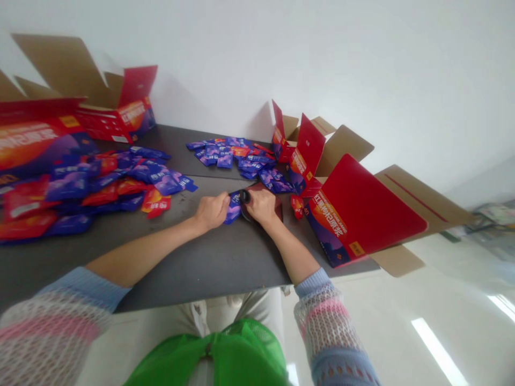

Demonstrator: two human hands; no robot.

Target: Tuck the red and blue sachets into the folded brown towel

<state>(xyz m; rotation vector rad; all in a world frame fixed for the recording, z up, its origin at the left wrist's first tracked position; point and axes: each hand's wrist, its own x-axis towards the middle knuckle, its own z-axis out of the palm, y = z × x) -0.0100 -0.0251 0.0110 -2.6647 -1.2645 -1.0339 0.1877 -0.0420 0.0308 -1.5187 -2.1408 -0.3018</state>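
Note:
Near the middle of the table, a blue-purple sachet (232, 212) is pinched by its left edge in my left hand (213, 210), its fingers closed. Wrapped round a black round-ended tool (244, 196) is my right hand (262, 205), at the sachet's right side. The rest of that tool is hidden by the hand, so its kind does not show. Beneath the right hand lies a dark reddish-brown flat thing (278, 210), partly covered. A loose pile of blue and red sachets (233, 153) sits just beyond both hands.
To the left a larger heap of blue and red sachets (104, 185) spreads before open red cartons (120, 120). A large open carton (354, 214) overhangs the right table edge, with smaller open cartons (303, 158) behind it. A small red sachet (296, 206) lies beside them.

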